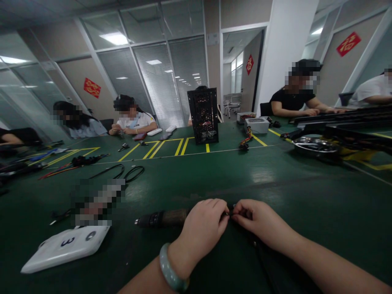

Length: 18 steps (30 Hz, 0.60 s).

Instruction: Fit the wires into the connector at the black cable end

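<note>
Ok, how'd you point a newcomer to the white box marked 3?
Start at the long green workbench. Go to its near edge, well left of the person's left hand, and you'll find the white box lying flat. A large dark 3 on top sets it apart from the cables nearby.

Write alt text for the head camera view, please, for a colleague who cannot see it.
The left hand, wearing a pale green bangle, and the right hand pinch a small black part beside a dark cylindrical tool on a green workbench. Farther along stand a black mesh computer case and a power supply, with co-workers seated around.
</note>
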Available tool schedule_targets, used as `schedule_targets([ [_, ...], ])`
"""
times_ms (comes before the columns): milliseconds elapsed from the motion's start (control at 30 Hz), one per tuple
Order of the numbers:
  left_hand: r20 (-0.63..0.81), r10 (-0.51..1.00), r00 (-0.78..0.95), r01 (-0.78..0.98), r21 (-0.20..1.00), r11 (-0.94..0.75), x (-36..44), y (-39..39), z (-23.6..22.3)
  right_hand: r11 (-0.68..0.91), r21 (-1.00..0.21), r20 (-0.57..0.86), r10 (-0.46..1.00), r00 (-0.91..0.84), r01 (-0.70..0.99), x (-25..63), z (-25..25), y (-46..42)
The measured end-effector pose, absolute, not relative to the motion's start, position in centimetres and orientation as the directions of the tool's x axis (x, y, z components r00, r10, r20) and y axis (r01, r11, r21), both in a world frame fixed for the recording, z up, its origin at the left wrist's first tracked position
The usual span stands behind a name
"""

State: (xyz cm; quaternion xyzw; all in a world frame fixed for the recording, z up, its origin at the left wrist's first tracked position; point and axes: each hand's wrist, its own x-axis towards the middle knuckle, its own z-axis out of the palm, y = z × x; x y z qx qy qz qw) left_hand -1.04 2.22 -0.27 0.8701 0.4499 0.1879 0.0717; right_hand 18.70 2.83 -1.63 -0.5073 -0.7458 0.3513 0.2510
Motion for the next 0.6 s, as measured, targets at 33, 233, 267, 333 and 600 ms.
schedule_targets([
  [33, 0.262, 0.811, 0.522, 0.759, 0.29, -0.583, -1.03, 2.22, -0.29, 0.239, -0.776, 0.017, 0.933, -0.359, 0.583, 18.71, -1.64, 2.85],
  [233, 0.264, 0.815, 0.516, 0.758, 0.302, -0.578, -1.04, 2.19, -0.25, 0.244, -0.779, 0.024, 0.932, -0.361, 0.578, 18.66, -1.49, 2.83],
  [267, 0.266, 0.813, 0.518, 0.755, 0.307, -0.58, -1.04, 2.17, -0.2, 0.243, -0.78, 0.022, 0.932, -0.362, 0.577, 18.65, -1.5, 2.82],
  [333, 0.27, 0.811, 0.519, 0.75, 0.31, -0.584, -1.05, 2.14, -0.1, 0.24, -0.779, 0.021, 0.934, -0.358, 0.579, 18.64, -1.58, 2.81],
  [600, 0.283, 0.801, 0.527, 0.744, 0.303, -0.596, -1.07, 2.07, -0.03, 0.219, -0.819, 0.017, 0.933, -0.359, 0.53, 18.65, -1.87, 2.95],
])
